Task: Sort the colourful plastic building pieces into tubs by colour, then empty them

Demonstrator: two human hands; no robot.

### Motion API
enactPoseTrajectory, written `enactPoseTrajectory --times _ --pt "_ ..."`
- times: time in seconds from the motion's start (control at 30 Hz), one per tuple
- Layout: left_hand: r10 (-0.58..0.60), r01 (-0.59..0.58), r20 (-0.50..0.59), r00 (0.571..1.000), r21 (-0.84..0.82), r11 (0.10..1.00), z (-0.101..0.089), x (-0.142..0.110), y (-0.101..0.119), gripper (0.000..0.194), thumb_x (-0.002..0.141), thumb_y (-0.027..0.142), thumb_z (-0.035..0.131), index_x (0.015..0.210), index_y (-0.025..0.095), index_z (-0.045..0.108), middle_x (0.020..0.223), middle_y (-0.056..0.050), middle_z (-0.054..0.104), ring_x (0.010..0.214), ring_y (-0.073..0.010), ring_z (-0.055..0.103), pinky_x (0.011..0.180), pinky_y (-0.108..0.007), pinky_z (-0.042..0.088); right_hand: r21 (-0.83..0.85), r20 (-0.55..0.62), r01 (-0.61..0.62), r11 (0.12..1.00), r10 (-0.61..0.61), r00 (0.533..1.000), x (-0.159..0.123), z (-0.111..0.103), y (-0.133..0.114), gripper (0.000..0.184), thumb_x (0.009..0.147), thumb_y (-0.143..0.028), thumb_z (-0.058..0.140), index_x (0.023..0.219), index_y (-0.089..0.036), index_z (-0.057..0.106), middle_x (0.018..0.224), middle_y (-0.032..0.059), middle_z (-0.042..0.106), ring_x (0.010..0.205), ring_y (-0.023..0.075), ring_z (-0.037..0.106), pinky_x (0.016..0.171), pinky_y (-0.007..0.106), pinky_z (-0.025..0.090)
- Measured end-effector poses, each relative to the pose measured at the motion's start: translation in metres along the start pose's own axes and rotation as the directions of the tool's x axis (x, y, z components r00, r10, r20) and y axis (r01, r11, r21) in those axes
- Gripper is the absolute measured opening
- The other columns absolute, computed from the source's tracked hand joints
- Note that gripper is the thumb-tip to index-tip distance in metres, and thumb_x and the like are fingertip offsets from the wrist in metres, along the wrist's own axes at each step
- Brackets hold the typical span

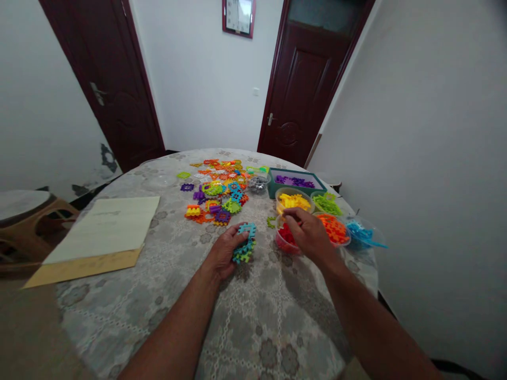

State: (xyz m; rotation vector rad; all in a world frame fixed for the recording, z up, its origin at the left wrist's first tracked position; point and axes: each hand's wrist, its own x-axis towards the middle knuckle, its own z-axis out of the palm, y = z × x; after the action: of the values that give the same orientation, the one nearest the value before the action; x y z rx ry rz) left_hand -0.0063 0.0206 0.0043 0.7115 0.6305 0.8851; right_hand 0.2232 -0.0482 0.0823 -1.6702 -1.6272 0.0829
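Note:
My left hand [226,250] is closed around a few interlocking plastic building pieces [247,244], blue and light green, with notched edges and an open middle. They are held just above the tablecloth. Over the tub of red pieces [285,237] is my right hand [309,232], its thumb and fingers pinched together near the rim. Whatever may be between those fingertips is too small to tell. A tub of yellow pieces [293,201] stands just beyond the right hand, and a tub of orange pieces [333,229] is partly behind it.
Mixed colored pieces [222,190] lie heaped mid-table. Purple pieces [295,181] fill a green-edged box [277,189]. Tubs of grey [258,183], green [327,203] and blue pieces [359,232] stand nearby. Papers [106,224] lie left; a stool [51,221] stands beside the round table [245,338].

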Motion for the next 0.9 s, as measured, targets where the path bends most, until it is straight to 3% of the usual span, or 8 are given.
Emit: enactPoseTrajectory --times 0.17,0.27,0.43,0.53,0.7,0.9 --pt "0.038 -0.039 0.063 0.997 0.000 0.999 0.000 -0.001 -0.003 0.060 0.074 0.023 0.093 0.129 0.019 0.068 0.114 -0.012 0.077 0.083 -0.0199 0.077 0.069 -0.028 0.063 0.165 0.228 -0.001 0.986 -0.037 0.973 -0.017 0.039 -0.036 0.035 0.099 -0.028 0.060 0.132 -0.020 0.067 0.113 0.0083 0.078 0.089 0.0195 0.072 0.083 0.033 0.056" --pt "0.053 -0.051 0.095 0.994 -0.021 0.998 0.001 -0.002 -0.004 0.060 0.073 0.023 0.094 0.128 0.020 0.070 0.121 -0.013 0.077 0.098 -0.0245 0.078 0.083 -0.032 0.063 0.216 0.240 -0.016 0.976 -0.037 0.970 -0.019 0.055 -0.039 0.033 0.097 -0.023 0.061 0.129 -0.022 0.069 0.110 0.0066 0.078 0.089 0.0193 0.072 0.083 0.033 0.055" --pt "0.029 -0.031 0.098 0.995 0.024 0.999 -0.001 0.000 -0.004 0.065 0.074 0.023 0.093 0.134 0.020 0.068 0.124 -0.014 0.076 0.093 -0.0237 0.078 0.078 -0.031 0.063 0.339 0.182 -0.139 0.930 0.080 0.980 -0.021 0.068 -0.033 0.036 0.092 -0.022 0.062 0.128 -0.022 0.069 0.100 0.0026 0.075 0.084 0.0174 0.069 0.078 0.030 0.054" --pt "0.004 -0.006 0.079 0.997 0.030 1.000 -0.005 0.002 -0.005 0.065 0.073 0.020 0.093 0.133 0.018 0.069 0.122 -0.014 0.077 0.089 -0.0217 0.077 0.074 -0.029 0.063 0.403 0.140 -0.168 0.900 0.120 0.983 -0.022 0.068 -0.029 0.043 0.092 -0.024 0.061 0.135 -0.022 0.064 0.100 0.0020 0.073 0.082 0.0168 0.068 0.077 0.030 0.054" --pt "-0.049 0.049 0.033 0.998 -0.002 0.999 -0.008 0.005 -0.003 0.051 0.081 0.020 0.086 0.129 0.014 0.069 0.115 -0.016 0.076 0.083 -0.0202 0.076 0.060 -0.025 0.061 0.398 0.152 -0.149 0.905 0.095 0.984 -0.025 0.053 -0.029 0.038 0.093 -0.025 0.060 0.130 -0.022 0.066 0.099 0.0021 0.073 0.082 0.0168 0.067 0.074 0.029 0.054" --pt "-0.100 0.088 -0.098 0.990 -0.126 0.988 -0.002 0.000 0.005 0.052 0.078 0.003 0.065 0.130 0.010 0.063 0.113 -0.019 0.075 0.090 -0.0249 0.077 0.074 -0.038 0.067 0.321 0.190 -0.121 0.939 0.061 0.980 -0.020 0.039 -0.030 0.036 0.094 -0.025 0.059 0.129 -0.022 0.067 0.098 0.0028 0.074 0.078 0.0170 0.066 0.074 0.031 0.053"
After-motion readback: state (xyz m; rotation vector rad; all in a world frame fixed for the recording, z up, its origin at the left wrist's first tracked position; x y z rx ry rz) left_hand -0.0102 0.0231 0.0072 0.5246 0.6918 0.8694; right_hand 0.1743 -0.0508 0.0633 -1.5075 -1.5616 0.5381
